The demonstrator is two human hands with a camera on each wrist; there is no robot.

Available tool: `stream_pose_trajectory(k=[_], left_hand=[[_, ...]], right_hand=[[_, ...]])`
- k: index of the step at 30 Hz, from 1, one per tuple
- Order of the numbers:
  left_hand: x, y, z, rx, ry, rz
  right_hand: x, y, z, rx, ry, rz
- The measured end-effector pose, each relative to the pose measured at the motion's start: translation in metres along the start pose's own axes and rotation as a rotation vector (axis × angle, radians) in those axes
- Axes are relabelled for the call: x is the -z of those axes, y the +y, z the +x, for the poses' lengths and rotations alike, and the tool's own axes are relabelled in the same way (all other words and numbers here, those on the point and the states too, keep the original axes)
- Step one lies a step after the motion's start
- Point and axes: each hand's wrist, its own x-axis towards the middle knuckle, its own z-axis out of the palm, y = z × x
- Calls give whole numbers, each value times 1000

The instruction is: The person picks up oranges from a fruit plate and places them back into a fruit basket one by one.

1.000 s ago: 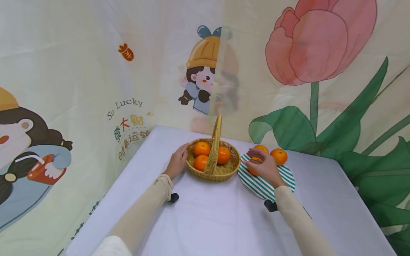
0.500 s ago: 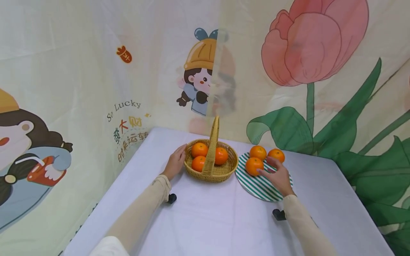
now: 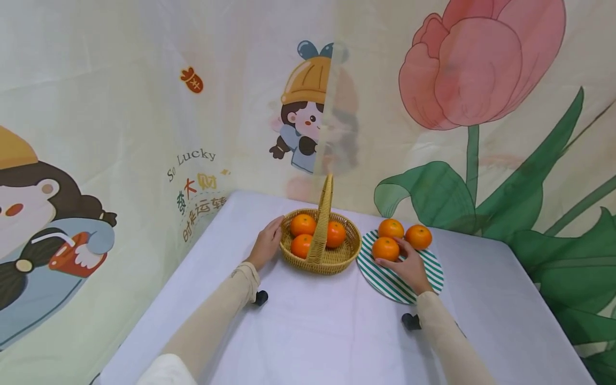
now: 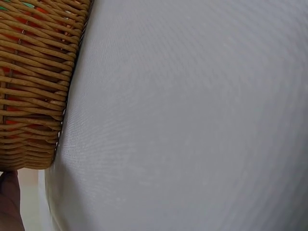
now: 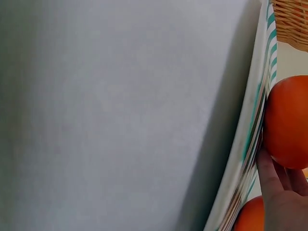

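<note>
My left hand (image 3: 266, 245) rests with straight fingers against the left side of the wicker basket (image 3: 327, 267); the left wrist view shows a fingertip at the wicker. Several oranges lie in the basket, one of them an orange (image 3: 303, 224) at its back left. On a round plate with green and white stripes (image 3: 385, 280) sits the front orange (image 3: 385, 249). My right hand (image 3: 413, 270) holds this orange, thumb at its near side and fingers round its right. In the right wrist view, fingers (image 5: 270, 175) touch the orange (image 5: 291, 122) low down.
Behind the held orange are a second orange (image 3: 391, 228) and a third orange (image 3: 418, 237), near the plate's back edge. A tall handle (image 3: 324, 206) arches over the basket. White cloth (image 3: 313, 331) covers the table, and a printed curtain (image 3: 250, 107) hangs behind it.
My right hand first drew back to the right from the front orange, then came left and closed round it. The left hand stays at the basket. The head view shifted slightly.
</note>
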Motion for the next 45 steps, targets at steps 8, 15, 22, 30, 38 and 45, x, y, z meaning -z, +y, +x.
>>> stream_pose_trajectory(k=[8, 15, 22, 30, 38, 45], left_hand=[[-1, 0, 1, 19, 4, -4], [-1, -4, 2, 7, 7, -5], [-2, -3, 4, 13, -5, -1], [-1, -3, 3, 30, -20, -18], [-1, -6, 3, 12, -14, -20], [-2, -5, 4, 14, -13, -34]], right_hand=[[-3, 1, 3, 19, 22, -19], [-5, 6, 4, 11, 30, 10], [-3, 2, 3, 12, 41, 16], [3, -26, 3, 74, 33, 71], [4, -58, 3, 130, 12, 79], [-7, -77, 3, 142, -56, 131]])
